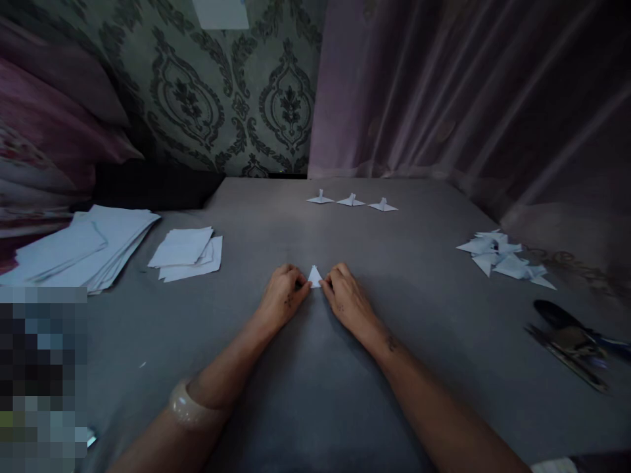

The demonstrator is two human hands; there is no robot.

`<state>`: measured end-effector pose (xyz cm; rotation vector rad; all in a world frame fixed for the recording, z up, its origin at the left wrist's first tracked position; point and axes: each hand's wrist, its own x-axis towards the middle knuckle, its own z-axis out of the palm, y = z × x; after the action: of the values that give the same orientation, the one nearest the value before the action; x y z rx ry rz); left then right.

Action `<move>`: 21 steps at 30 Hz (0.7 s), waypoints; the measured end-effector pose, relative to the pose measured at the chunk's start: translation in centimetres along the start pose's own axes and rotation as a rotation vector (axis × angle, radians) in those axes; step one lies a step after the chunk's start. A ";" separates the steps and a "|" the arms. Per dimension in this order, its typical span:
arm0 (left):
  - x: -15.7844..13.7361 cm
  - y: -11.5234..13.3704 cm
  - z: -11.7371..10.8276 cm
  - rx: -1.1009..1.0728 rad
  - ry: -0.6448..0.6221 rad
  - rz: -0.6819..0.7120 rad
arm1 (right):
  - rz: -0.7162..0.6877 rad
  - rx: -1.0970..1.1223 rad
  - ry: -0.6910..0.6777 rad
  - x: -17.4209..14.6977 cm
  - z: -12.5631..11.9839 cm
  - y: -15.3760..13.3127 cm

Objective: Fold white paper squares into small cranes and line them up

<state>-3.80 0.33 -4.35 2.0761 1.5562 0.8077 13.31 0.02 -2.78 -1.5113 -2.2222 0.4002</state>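
Observation:
Between my two hands is a small folded piece of white paper (pixel 314 278), a narrow triangle with its tip pointing away from me. My left hand (pixel 286 293) pinches its left lower corner with thumb and curled fingers. On the opposite side my right hand (pixel 345 293) grips the right lower corner the same way. Both hands rest low over the grey table surface (pixel 315 374). The inner folds of the paper are too small to make out.
Three folded paper cranes (pixel 351 200) stand in a row at the back. More folded paper pieces (pixel 507 256) lie heaped at right, behind dark-handled tools (pixel 572 341). Small paper squares (pixel 185 253) and a larger paper stack (pixel 83 246) lie at left.

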 end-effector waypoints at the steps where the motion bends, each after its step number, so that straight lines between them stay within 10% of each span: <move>1: -0.1 0.1 0.0 0.029 0.004 0.015 | 0.003 -0.002 0.005 0.0 0.0 0.0; 14: -1.6 5.0 -1.4 0.471 -0.282 0.110 | -0.166 -0.213 -0.078 -2.2 -0.9 -1.2; 21: -1.9 3.3 -2.0 0.361 -0.251 0.118 | -0.119 -0.142 -0.088 -2.1 -1.3 -0.4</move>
<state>-3.18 -2.42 -1.12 2.4316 1.5383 0.2986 14.27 -2.08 -1.86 -1.4464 -2.4414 0.2823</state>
